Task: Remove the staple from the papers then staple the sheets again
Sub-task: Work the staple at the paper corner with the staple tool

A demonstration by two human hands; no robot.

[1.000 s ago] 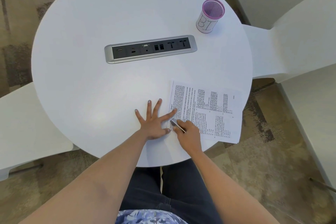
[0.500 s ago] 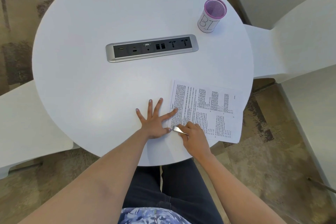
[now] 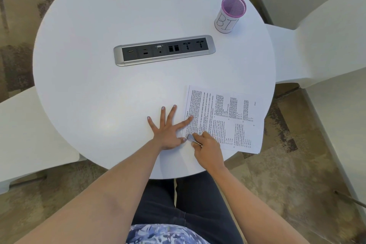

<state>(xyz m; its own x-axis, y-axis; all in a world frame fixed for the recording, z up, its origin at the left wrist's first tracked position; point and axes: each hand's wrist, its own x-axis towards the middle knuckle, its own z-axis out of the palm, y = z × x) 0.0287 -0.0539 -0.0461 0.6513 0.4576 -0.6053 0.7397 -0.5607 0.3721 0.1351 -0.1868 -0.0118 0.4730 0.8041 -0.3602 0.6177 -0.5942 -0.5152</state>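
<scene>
Head view looks down on a round white table (image 3: pixel 99 77) with a socket strip (image 3: pixel 164 50) set into its middle. Printed papers (image 3: pixel 233 123) lie at the near right edge, one corner hanging just past the rim. The person's left hand (image 3: pixel 168 132) is spread flat, with the forefinger and thumb on the near left corner of the sheets to pin them down. The right hand (image 3: pixel 208 146) is curled tightly around a small metal tool (image 3: pixel 191 138), its tip at that same corner. The staple itself is too small to make out. I judge the first step to be in hand: prying the staple out. The next move calls for a careful lift without tearing the paper. No stapler is visible anywhere. A purple mesh cup (image 3: pixel 229 14) with a "BI" label stands at the far right, and appears to be empty.
</scene>
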